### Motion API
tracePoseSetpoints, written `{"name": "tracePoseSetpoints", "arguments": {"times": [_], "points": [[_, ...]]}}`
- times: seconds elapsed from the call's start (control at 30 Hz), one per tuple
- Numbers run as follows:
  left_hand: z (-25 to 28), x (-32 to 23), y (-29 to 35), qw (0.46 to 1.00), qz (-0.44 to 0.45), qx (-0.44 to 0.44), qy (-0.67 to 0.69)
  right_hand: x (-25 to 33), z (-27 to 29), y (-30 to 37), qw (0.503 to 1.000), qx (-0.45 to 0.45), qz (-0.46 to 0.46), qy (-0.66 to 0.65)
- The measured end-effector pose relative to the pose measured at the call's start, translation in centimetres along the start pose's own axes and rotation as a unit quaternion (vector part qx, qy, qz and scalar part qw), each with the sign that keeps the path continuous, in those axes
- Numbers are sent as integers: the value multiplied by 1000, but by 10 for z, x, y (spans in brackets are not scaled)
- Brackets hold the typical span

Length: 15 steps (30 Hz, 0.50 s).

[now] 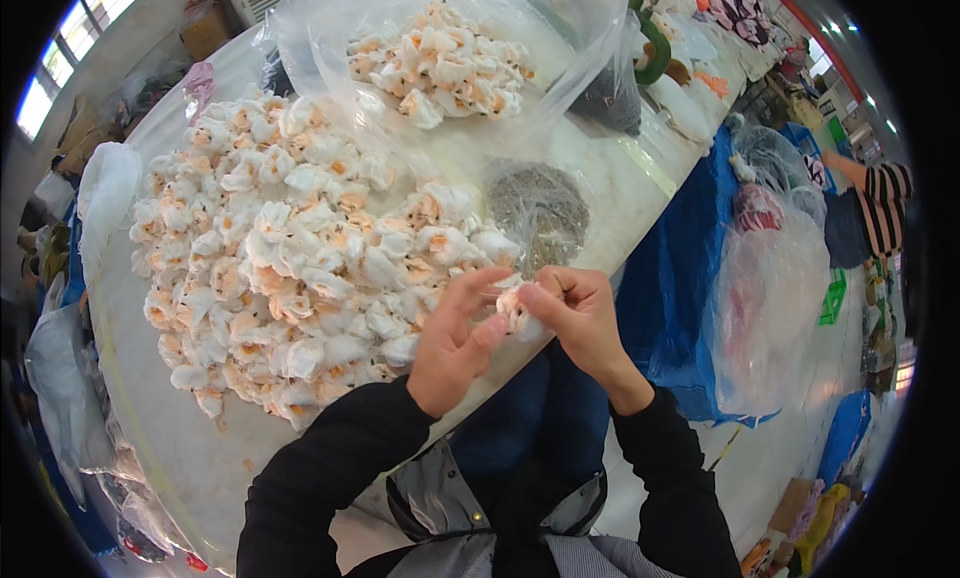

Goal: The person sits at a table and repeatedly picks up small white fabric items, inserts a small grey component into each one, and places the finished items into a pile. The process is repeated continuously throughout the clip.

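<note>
A small white plush piece with orange patches and dark spots (514,310) is between my two hands, over the table's near edge. My right hand (588,316) grips it from the right, thumb pressed over it and fingers curled. On the other side, my left hand (452,340) holds its left edge between thumb and fingertips. Part of the piece is covered by my fingers. Just left of my hands spreads a large heap of similar white and orange plush pieces (290,248). Beyond my hands lies a clear bag of small dark grains or bits (540,213).
A large clear plastic bag (320,28) at the far side holds more plush pieces (445,68). A dark-filled bag (610,98) and a green ring (655,48) are at the back right. Right of the pale table (200,478) stand blue bins (670,278), clear sacks (770,308) and another person (885,213).
</note>
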<state>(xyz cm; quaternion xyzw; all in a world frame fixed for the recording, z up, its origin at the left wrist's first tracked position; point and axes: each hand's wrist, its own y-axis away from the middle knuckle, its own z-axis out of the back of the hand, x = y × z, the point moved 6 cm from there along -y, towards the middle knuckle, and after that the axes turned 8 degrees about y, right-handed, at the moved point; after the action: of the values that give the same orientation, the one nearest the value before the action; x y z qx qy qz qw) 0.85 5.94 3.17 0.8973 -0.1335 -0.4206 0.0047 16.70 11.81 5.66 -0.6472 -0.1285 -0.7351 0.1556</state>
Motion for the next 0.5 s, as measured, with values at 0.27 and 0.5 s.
{"name": "tracePoseSetpoints", "arguments": {"times": [0.27,0.5], "points": [[6,11,-6,998,34,-27,-54,-5,-2,22,994,-73,47,62],[0,13,-5,997,68,24,-35,-8,3,27,994,-105,32,-1]]}}
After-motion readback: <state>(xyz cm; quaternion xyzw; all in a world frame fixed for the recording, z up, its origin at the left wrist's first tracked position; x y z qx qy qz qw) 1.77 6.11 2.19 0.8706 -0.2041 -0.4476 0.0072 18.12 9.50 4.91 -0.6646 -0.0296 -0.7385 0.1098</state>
